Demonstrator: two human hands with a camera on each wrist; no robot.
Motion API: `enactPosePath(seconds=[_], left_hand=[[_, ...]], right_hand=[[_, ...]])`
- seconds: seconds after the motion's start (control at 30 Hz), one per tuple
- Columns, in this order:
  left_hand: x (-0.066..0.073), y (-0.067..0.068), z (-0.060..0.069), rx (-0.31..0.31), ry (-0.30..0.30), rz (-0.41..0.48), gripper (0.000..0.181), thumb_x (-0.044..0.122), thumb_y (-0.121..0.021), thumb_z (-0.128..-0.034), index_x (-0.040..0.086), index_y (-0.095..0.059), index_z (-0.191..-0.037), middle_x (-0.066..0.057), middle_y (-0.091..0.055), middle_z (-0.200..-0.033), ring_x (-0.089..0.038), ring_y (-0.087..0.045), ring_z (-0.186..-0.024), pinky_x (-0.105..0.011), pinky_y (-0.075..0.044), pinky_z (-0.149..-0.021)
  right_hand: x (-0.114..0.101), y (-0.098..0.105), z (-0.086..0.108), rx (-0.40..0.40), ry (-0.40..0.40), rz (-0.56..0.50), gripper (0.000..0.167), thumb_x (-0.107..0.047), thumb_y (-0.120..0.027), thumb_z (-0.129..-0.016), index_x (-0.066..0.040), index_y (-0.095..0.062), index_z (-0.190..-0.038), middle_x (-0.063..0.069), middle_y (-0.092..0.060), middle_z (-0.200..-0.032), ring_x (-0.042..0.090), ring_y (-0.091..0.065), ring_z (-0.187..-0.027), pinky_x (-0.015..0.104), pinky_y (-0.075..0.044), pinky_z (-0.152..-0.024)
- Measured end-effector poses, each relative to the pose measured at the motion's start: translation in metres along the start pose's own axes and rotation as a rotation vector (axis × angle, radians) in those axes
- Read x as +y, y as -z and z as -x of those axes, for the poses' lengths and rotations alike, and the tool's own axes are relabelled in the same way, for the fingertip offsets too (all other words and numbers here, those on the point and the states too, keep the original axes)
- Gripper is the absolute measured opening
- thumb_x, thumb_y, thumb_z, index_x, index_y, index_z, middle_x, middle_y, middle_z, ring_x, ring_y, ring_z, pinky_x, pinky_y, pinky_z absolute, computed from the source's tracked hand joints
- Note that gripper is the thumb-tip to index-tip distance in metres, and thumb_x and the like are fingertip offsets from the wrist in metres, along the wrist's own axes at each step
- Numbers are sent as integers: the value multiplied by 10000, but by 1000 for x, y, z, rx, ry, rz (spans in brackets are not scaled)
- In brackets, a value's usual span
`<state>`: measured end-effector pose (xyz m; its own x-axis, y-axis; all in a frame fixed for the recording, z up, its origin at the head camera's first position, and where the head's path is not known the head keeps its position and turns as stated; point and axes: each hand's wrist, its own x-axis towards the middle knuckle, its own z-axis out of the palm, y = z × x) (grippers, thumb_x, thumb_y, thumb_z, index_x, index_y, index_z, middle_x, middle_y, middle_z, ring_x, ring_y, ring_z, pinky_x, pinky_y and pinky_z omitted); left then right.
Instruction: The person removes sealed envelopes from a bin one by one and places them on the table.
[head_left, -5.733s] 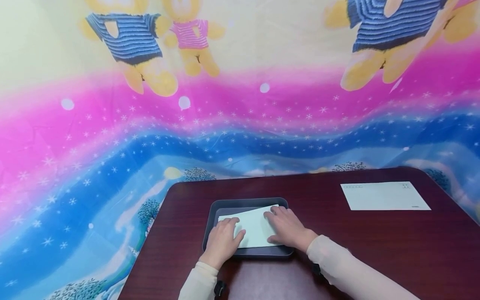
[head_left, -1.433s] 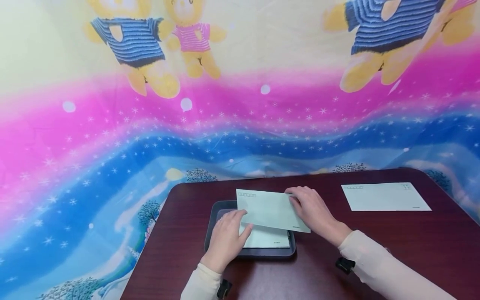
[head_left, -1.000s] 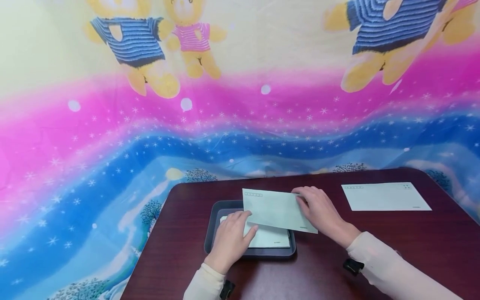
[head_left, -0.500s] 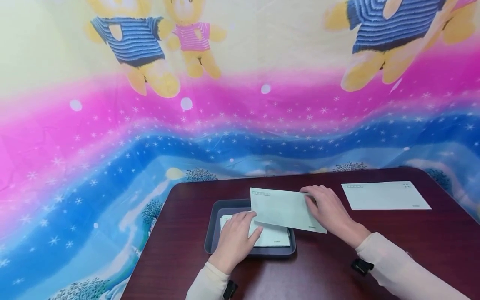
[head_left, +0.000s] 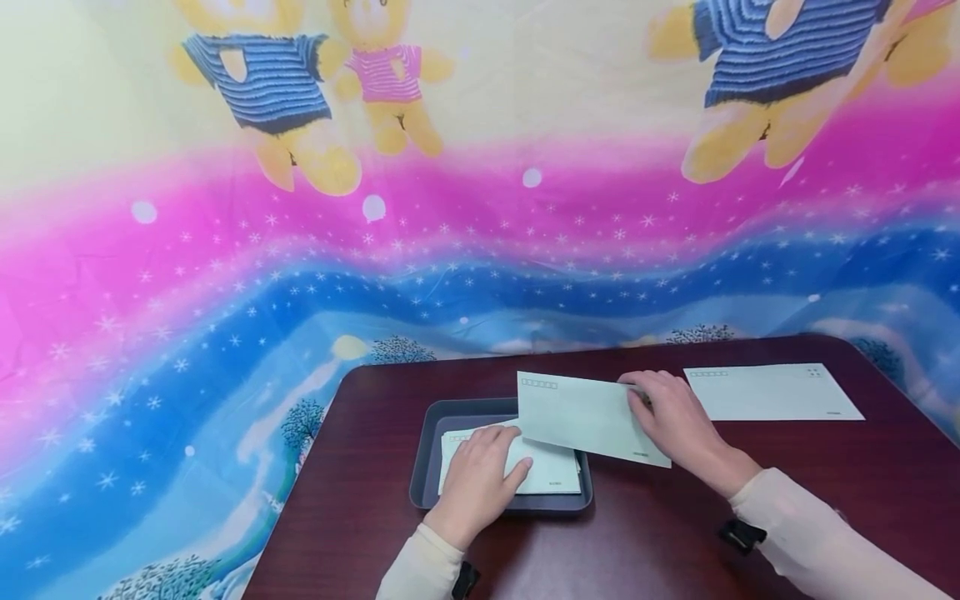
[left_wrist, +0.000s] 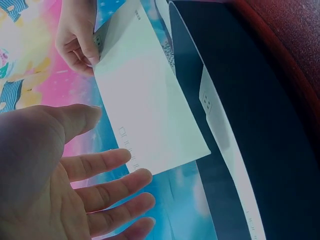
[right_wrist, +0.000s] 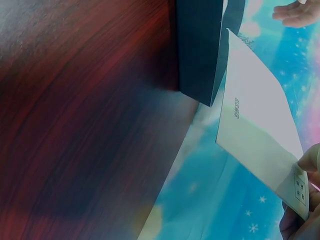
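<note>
The right hand (head_left: 678, 421) pinches a pale green envelope (head_left: 581, 417) near its upper right corner and holds it raised and tilted; the right wrist view shows thumb and fingers on the envelope (right_wrist: 260, 110). Its left end hangs over a dark grey tray (head_left: 425, 467), where several like envelopes (head_left: 551, 475) lie stacked. Above the tray's left part is the left hand (head_left: 483, 479), fingers spread. In the left wrist view that left hand (left_wrist: 80, 175) has nothing in its grip, its fingertips close to the held envelope (left_wrist: 145, 95); contact cannot be told.
Another envelope (head_left: 776, 393) lies flat at the back right of the dark red table (head_left: 600, 550), partly behind the right hand. A curtain (head_left: 480, 208) printed with bears and snowflakes hangs behind the table. Both wrists carry black devices.
Earlier both hands were on the envelopes in the tray. One envelope is now lifted off the stack, and the right hand has carried it rightward. The left hand has shifted slightly right.
</note>
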<state>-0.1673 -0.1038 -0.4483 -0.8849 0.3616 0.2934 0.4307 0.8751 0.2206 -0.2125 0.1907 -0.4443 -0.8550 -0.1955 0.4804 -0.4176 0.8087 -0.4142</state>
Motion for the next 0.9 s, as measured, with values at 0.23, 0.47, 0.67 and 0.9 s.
enactPosePath(seconds=[0.23, 0.47, 0.67, 0.9], left_hand=[[4, -3, -2, -8, -13, -13, 396, 366, -664, -965, 122, -666, -1276, -47, -705, -1237, -236, -652, -1163, -438, -553, -911], [8, -5, -2, -14, -15, -22, 405, 386, -665, -965, 130, -664, -1279, -40, -704, -1236, -228, -651, -1161, -431, -553, -905], [10, -7, -2, -18, -19, -26, 401, 389, -666, -962, 140, -665, -1277, -33, -702, -1240, -221, -647, -1165, -424, -550, -907], [13, -9, -1, -22, -21, -31, 393, 385, -665, -965, 151, -665, -1280, -25, -703, -1246, -214, -652, -1166, -416, -554, -909]], right_hand=[[7, 4, 2, 13, 5, 13, 226, -56, -637, -953, -55, -714, -1165, 107, -747, -1061, 228, -614, -861, 428, -472, -752], [14, 8, 5, 44, 19, 29, 222, -31, -654, -932, -55, -719, -1143, 112, -752, -1053, 239, -626, -857, 470, -478, -776], [19, 13, 7, 68, 20, 39, 223, -20, -659, -924, -56, -724, -1134, 108, -753, -1025, 208, -594, -804, 431, -459, -736], [25, 18, 7, 82, 21, 31, 225, -10, -655, -920, -52, -723, -1131, 136, -752, -1032, 229, -618, -822, 457, -477, -744]])
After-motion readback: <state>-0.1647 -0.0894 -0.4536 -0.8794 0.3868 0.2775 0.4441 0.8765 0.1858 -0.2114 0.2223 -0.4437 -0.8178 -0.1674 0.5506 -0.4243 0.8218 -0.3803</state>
